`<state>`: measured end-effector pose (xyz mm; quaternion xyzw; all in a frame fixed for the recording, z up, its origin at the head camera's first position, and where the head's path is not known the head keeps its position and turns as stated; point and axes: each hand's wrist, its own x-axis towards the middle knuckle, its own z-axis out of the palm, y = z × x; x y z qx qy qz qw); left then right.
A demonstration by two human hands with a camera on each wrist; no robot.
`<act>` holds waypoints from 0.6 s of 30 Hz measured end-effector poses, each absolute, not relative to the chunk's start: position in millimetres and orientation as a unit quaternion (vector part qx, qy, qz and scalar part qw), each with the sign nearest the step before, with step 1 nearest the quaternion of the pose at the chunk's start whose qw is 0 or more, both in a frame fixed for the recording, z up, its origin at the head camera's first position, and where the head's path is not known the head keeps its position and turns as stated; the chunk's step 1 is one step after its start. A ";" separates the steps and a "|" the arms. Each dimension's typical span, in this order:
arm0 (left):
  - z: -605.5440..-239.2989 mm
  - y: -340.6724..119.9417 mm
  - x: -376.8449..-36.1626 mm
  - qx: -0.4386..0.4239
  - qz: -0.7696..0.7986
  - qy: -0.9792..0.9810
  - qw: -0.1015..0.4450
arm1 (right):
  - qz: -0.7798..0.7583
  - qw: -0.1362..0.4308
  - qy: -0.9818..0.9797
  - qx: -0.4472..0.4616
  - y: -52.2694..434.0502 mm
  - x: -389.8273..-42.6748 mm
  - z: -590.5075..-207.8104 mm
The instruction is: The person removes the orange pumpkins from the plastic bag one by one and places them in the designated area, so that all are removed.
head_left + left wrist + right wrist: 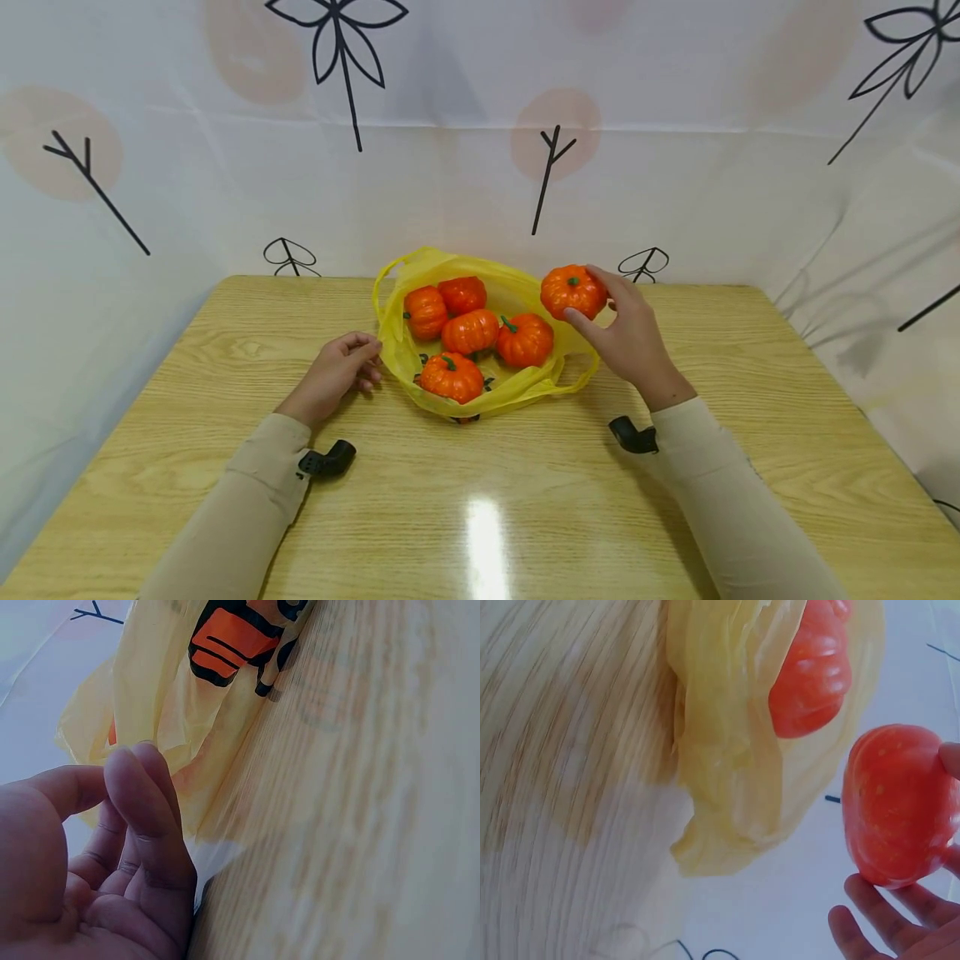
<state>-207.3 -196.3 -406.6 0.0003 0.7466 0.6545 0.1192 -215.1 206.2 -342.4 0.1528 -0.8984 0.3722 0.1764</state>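
Note:
A yellow plastic bag point(480, 410) lies with its mouth spread wide on the table. Several small orange toy pumpkins sit inside it, among them one at the front point(452, 379) and one at the right point(527, 340). My right hand point(630, 329) holds another orange pumpkin point(573, 292) between thumb and fingers, above the bag's right rim; the right wrist view shows this pumpkin point(896, 806) apart from the bag. At the bag's left rim, my left hand point(337, 375) pinches the thin plastic with thumb and forefinger point(142, 802).
The wooden table point(480, 483) carries the bag near its back edge. Behind it hangs a pale cloth point(450, 183) printed with leaves and twigs. A yellow handle loop point(581, 379) sticks out at the bag's right. Each wrist bears a black camera mount point(327, 459).

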 end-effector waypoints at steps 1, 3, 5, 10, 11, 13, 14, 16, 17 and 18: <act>-406.6 -196.2 -207.4 0.000 0.654 0.747 0.119 | 0.372 0.177 -0.898 0.152 207.1 -215.8 -343.0; -406.7 -196.2 -207.6 0.000 0.654 0.747 0.119 | 0.371 0.179 -0.899 0.150 209.2 -217.3 -344.2; -406.6 -196.2 -207.8 0.000 0.653 0.748 0.120 | 0.371 0.181 -0.899 0.148 211.3 -218.6 -345.2; -406.8 -196.3 -208.0 0.000 0.651 0.750 0.118 | 0.369 0.176 -0.902 0.137 215.8 -220.6 -346.7; -406.9 -196.4 -208.1 0.000 0.650 0.751 0.118 | 0.369 0.172 -0.904 0.134 216.6 -220.8 -346.9; -407.1 -196.5 -208.2 0.000 0.648 0.753 0.116 | 0.368 0.167 -0.906 0.128 218.4 -221.8 -347.4; -407.2 -196.5 -208.3 0.000 0.647 0.754 0.116 | 0.369 0.164 -0.906 0.125 219.3 -222.4 -347.6; -407.1 -196.4 -208.2 0.000 0.645 0.755 0.115 | 0.368 0.162 -0.908 0.121 221.4 -223.3 -348.0; -407.1 -196.3 -208.1 0.000 0.645 0.756 0.115 | 0.369 0.160 -0.908 0.118 222.5 -223.8 -348.1; -407.0 -196.2 -208.0 0.000 0.645 0.756 0.115 | 0.369 0.159 -0.908 0.116 223.5 -224.0 -348.3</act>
